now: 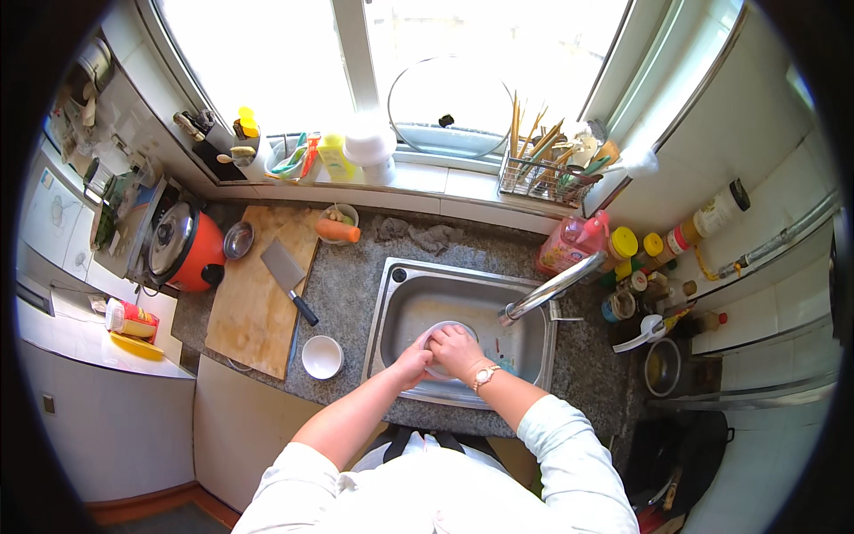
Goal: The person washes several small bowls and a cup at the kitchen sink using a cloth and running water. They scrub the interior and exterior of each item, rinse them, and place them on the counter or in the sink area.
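Over the steel sink (393,320), my left hand (412,365) grips a pale bowl (437,372) by its left side. My right hand (457,350), with a watch on its wrist, reaches over the bowl with its fingers bent down inside it. Whether those fingers hold anything is hidden. The chrome faucet (554,287) slants over the basin from the right, and I cannot make out any water running from it. Small bits of debris lie on the sink floor near my right wrist. A white bowl (323,357) stands on the counter left of the sink.
A cleaver (283,265) lies on the wooden cutting board (250,320), its handle past the board's right edge. Behind are a bowl with a carrot (337,231) and a grey rag (434,237). A red rice cooker (200,247) stands left; a pink soap bottle (567,247) stands right.
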### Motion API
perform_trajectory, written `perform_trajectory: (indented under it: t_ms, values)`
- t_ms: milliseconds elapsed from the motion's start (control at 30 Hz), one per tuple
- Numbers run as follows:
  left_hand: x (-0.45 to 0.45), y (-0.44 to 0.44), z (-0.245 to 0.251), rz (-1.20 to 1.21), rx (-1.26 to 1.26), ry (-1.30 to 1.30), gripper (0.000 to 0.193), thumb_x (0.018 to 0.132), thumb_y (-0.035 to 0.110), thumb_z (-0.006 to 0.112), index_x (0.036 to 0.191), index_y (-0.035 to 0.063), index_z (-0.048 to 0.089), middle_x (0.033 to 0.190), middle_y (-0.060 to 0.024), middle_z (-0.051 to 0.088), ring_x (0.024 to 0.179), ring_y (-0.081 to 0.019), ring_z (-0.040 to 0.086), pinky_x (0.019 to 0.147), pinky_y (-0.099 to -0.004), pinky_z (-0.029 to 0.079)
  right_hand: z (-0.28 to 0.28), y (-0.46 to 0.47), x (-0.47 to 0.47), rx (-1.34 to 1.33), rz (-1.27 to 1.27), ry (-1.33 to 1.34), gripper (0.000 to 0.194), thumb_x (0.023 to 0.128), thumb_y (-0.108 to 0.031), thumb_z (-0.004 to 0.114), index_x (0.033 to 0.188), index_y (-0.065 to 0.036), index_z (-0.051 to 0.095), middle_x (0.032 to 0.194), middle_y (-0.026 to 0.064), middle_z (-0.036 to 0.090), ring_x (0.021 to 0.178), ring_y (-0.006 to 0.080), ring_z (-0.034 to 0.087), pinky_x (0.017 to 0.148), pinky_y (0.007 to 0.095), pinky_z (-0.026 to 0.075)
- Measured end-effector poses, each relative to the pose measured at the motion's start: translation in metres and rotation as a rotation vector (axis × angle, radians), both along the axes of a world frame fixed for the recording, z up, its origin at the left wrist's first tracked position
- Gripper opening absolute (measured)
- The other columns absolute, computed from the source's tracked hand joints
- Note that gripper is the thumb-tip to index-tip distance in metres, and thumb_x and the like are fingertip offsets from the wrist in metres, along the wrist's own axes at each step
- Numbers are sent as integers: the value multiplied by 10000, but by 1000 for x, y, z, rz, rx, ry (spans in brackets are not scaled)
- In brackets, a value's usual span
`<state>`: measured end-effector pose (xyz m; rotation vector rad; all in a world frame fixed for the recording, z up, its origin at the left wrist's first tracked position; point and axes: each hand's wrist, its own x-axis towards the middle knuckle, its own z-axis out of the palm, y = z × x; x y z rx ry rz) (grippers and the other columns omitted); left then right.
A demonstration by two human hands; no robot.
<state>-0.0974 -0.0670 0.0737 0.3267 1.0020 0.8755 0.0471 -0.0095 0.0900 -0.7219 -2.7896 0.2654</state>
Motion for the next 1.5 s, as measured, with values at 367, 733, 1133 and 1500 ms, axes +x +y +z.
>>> perform_trajectory:
  t_ms: [367,733,1133,1500]
  values:
    - [5,5,-3,234,113,135,816,689,-94,396,1460,175,412,1267,-105,538,1076,-208,556,815,-312,529,-4,2,-12,-1202,-388,183,237,847,-145,634,1043,-37,713,1016,155,707,867,298,671,781,404,509]
    - [10,6,-10,247,424,623,709,709,-74,380,1377,118,520,1308,-115,511,1164,-223,512,959,-312,433,3,-5,-11,-242,-249,-493,265,858,-207,590,1048,-75,720,1134,110,655,1129,280,554,969,416,403]
    - [3,19,-17,10,412,1126,370,926,86,496,1287,94,576,1118,-191,616,1113,-326,544,999,-392,421,-24,-40,7,-171,-194,-196,381,773,-144,624,1143,-59,606,1235,133,547,1154,316,496,979,452,358]
    - [1,46,11,-336,198,1008,413,953,209,480,1348,103,542,1156,-212,653,790,-299,691,554,-346,568,-36,-26,17,-139,-175,-153,172,797,-93,588,962,-63,628,1070,109,607,1023,278,568,860,406,442]
